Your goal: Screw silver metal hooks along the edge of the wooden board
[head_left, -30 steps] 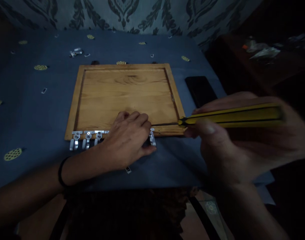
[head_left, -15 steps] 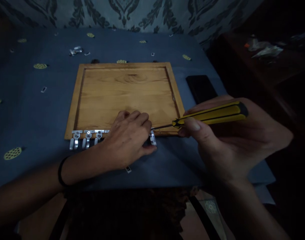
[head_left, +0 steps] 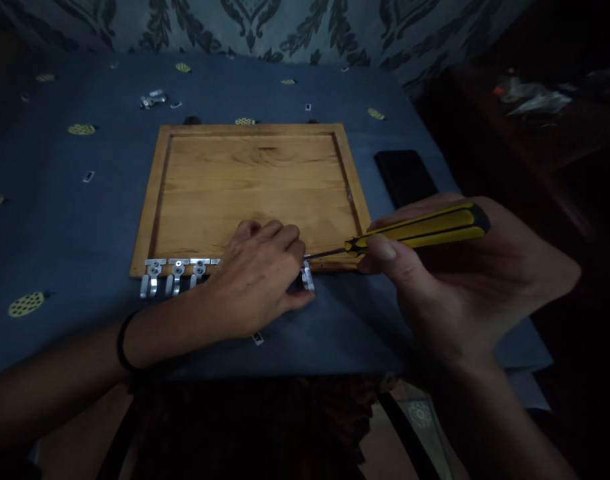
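Observation:
A wooden board (head_left: 249, 187) with a raised frame lies flat. Several silver metal hooks (head_left: 179, 268) sit along its near edge, their curved ends hanging past it. My left hand (head_left: 259, 277) is closed over the right part of this edge, fingers curled and thumb beneath, gripping the rightmost hook (head_left: 308, 275); it hides the hooks under it. A yellow and black screwdriver (head_left: 419, 230) is held by its handle in my right hand (head_left: 449, 280). Its shaft points left, and the tip meets the area by the rightmost hook and my left fingers, where contact is partly hidden.
The board rests on a blue patterned tablecloth (head_left: 109, 220). Loose metal hooks (head_left: 153, 99) lie beyond its far left corner. A dark flat object (head_left: 405, 177) is right of the board. Plastic wrapping (head_left: 539, 101) lies on a dark surface at the far right.
The screwdriver handle and my right hand have shifted very slightly left. My left hand stays at the same hook, and the board has not moved on the cloth.

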